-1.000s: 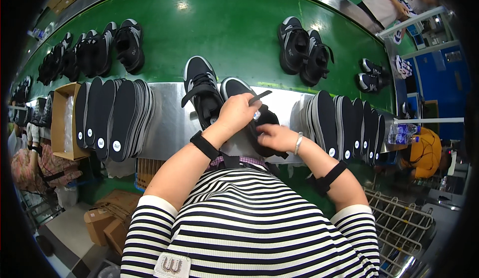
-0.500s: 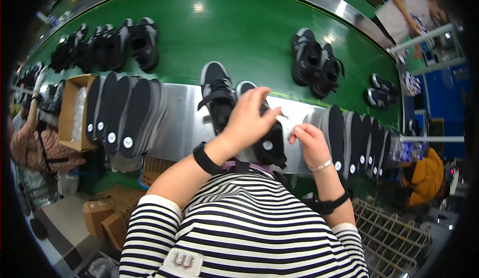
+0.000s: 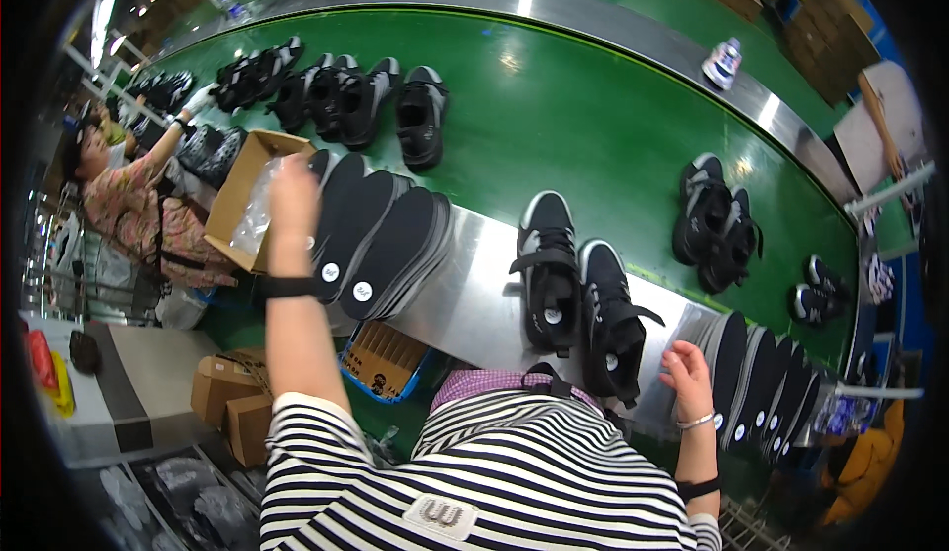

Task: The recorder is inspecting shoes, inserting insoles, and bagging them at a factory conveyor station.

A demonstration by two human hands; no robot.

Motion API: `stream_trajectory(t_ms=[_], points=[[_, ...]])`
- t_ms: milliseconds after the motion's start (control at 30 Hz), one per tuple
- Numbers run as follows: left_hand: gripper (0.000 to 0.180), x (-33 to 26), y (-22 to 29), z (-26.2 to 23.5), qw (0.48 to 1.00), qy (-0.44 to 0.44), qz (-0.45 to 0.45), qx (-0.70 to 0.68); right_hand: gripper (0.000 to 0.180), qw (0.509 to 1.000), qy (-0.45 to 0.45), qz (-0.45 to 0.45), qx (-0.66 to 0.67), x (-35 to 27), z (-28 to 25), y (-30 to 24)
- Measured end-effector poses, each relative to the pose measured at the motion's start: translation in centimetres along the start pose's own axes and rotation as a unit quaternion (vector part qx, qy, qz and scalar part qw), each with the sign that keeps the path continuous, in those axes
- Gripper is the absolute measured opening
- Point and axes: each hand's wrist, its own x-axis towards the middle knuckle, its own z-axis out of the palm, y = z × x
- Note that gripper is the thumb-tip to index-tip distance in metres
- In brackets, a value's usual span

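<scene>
My left hand, smeared by motion, is over the right edge of an open cardboard box with clear plastic inside. Beside it stand stacked black insoles with white round stickers; its fingers cannot be made out. My right hand hovers with loosely curled, parted fingers and nothing visible in them, just left of another row of insoles. Between the hands, a pair of black shoes with grey toes rests on the metal ledge: the left shoe and the right shoe, straps loose. A white sticker shows inside each.
On the green belt stand several black shoes at far left and a pair at right. A light sneaker sits on the far metal rail. A co-worker reaches in from the left. Below the ledge is a blue crate.
My left hand has left the shoes and swung left to the box. My right hand remains by the right insoles. The view has turned, shifting the scene rightward.
</scene>
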Motion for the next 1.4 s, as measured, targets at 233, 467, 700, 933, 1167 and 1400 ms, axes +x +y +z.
stream_trajectory(t_ms=[233, 467, 700, 933, 1167, 1400], points=[[0.036, -3.7, 9.4, 0.2, 0.981, 0.029, 0.038, -0.188, 0.064, 0.979, -0.08, 0.188, 0.016, 0.1, 1.7, 2.4], [0.075, -20.0, 25.1, 4.1, 0.876, -0.349, 0.33, -0.045, 0.053, 0.98, -0.002, -0.068, -0.188, 0.6, 3.0, 1.9], [0.081, -18.4, 29.5, 5.2, 0.814, -0.487, 0.311, 0.056, 0.046, 0.848, 0.333, -0.114, -0.396, -1.9, -10.0, 3.7], [0.05, -12.7, 27.8, 11.4, 0.897, -0.367, 0.238, -0.068, 0.062, 0.854, 0.239, 0.019, -0.462, -2.3, -11.9, 4.0], [0.036, -5.0, 30.7, 13.0, 0.952, -0.14, 0.273, -0.009, 0.061, 0.842, 0.173, 0.113, -0.498, -1.7, -12.7, 2.8], [0.087, -23.8, 41.2, 13.5, 0.445, -0.824, -0.061, -0.345, 0.069, 0.916, 0.172, 0.116, -0.342, -0.7, -13.5, 3.1]])
